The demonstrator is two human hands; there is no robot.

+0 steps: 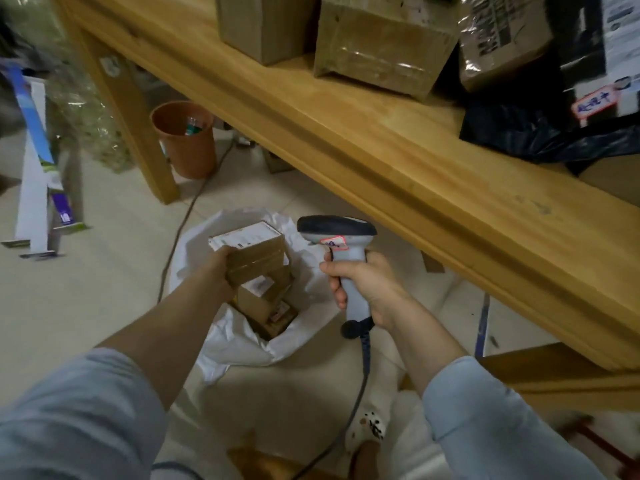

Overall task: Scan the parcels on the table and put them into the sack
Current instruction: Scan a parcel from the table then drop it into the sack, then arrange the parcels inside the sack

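Pale floor tiles are seen under a wooden table. An open white sack is laid on the floor beside it. A brown box parcel is held over the sack's mouth, with the left grip closed round its near end. More boxes are packed inside the sack below it. A grey scanner is held by its handle in the right grip, fingers curled tight. Other parcels are seen on the table. An orange bin is stood near the table leg.

Pale blue-grey loose sleeves, forearms bare
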